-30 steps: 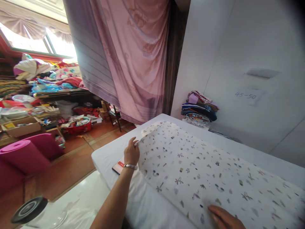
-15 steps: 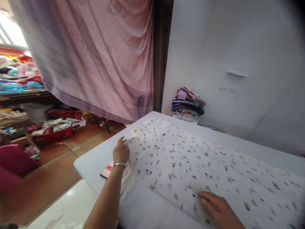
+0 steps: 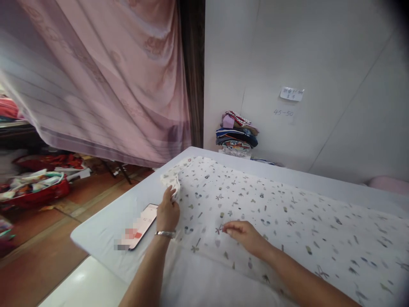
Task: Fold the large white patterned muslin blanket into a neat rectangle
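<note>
A long white fabric [image 3: 243, 204] printed with small leaf, starfish and shell-like motifs lies along the table. My left hand [image 3: 168, 213], with a silver bracelet at the wrist, is at its left end. Its thumb and fingers are closed on the fabric's edge, and a bit of white cloth bunches there. My right hand [image 3: 243, 234] is over the near part of the fabric, fingers loosely extended to the left and the thumb below them. Nothing shows in that hand. Whether its fingertips press on the cloth I cannot tell.
A phone [image 3: 145, 224] with its screen lit lies left of my left hand on the white-covered table [image 3: 96, 226]. Folded cloths [image 3: 237, 132] are stacked by the wall at the back. A pink curtain [image 3: 128, 85] hangs behind, and a red basket [image 3: 35, 192] stands on the floor.
My right hand has moved left and farther up the fabric, closer to my left hand. The left hand stays at the left edge, where the cloth is now more bunched. My view has turned right.
</note>
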A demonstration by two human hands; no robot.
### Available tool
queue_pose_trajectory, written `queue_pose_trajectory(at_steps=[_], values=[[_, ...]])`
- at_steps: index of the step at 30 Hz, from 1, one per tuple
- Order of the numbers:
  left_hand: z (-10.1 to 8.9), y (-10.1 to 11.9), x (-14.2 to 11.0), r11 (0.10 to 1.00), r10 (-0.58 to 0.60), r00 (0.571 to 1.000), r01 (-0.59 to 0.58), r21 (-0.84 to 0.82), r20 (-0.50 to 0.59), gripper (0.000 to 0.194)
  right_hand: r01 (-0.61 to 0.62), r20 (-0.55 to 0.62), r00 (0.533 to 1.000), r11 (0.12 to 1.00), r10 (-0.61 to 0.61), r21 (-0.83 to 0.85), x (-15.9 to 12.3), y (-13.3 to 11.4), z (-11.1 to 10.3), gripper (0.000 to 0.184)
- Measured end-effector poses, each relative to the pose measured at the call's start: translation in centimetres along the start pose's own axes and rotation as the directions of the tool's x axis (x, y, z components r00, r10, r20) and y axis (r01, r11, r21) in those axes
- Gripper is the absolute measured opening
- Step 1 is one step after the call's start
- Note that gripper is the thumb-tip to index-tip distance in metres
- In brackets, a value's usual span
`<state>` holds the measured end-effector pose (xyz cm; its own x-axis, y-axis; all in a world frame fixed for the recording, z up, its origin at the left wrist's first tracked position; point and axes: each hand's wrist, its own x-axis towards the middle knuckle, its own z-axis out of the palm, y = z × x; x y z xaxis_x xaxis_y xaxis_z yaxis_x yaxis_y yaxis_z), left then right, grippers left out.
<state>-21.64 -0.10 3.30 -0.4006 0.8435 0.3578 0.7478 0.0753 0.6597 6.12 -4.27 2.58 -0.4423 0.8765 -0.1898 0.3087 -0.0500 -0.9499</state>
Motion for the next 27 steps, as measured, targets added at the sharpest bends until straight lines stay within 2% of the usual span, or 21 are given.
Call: queue_pose_trajectory(at_steps=[3,6,9,12,15,17,19,21,24,27], values=[[1.7,0.6,-1.2,0.993,0.091,0.995,-0.088,-0.08,0.032,0.058,-0.094,0.023,0.996,0.973,0.091,0.21,2.8,-0.7,0.8,0.042],[3.4,1.1,-2.6,0.976,0.169,0.981,-0.153,-0.156,0.094,0.061,-0.176,0.036,0.983,0.867,0.18,0.466,5.6,-1.7,2.1,0.043],[4.8,1.5,-3.8,0.963,0.188,0.972,-0.153,-0.223,0.144,0.063,-0.157,0.098,0.988,0.746,0.123,0.647,7.9,-2.5,3.8,0.033],[5.6,1.6,-4.7,0.95,0.166,0.975,-0.118,-0.289,0.147,0.065,-0.146,0.142,0.988,0.667,0.061,0.731,9.4,-2.6,5.3,0.026],[6.0,1.5,-5.2,0.921,0.135,0.979,-0.066,-0.384,0.156,0.069,-0.176,0.129,0.984,0.614,0.121,0.77,10.6,-1.9,6.2,0.024],[5.9,1.4,-5.2,0.888,0.107,0.974,-0.002,-0.46,0.202,0.074,-0.168,0.108,0.985,0.627,0.134,0.761,11.1,-1.2,6.6,0.023],[5.5,1.2,-4.6,0.854,0.063,0.965,0.081,-0.514,0.256,0.076,-0.136,0.075,0.99,0.67,0.12,0.73,11.5,-0.6,7.0,0.024],[4.7,1.0,-3.2,0.856,0.014,0.962,0.129,-0.501,0.271,0.065,-0.121,0.052,0.992,0.713,0.118,0.69,11.6,-0.4,7.4,0.026],[3.2,0.8,0.4,0.945,-0.023,0.974,0.094,-0.313,0.224,0.037,-0.15,0.051,0.987,0.767,0.151,0.624,11.4,-0.7,8.1,0.023],[2.4,1.0,4.7,0.994,-0.052,0.971,0.072,-0.079,0.232,0.027,-0.168,0.035,0.983,0.807,0.179,0.566,11.3,-1.0,8.6,0.02]])
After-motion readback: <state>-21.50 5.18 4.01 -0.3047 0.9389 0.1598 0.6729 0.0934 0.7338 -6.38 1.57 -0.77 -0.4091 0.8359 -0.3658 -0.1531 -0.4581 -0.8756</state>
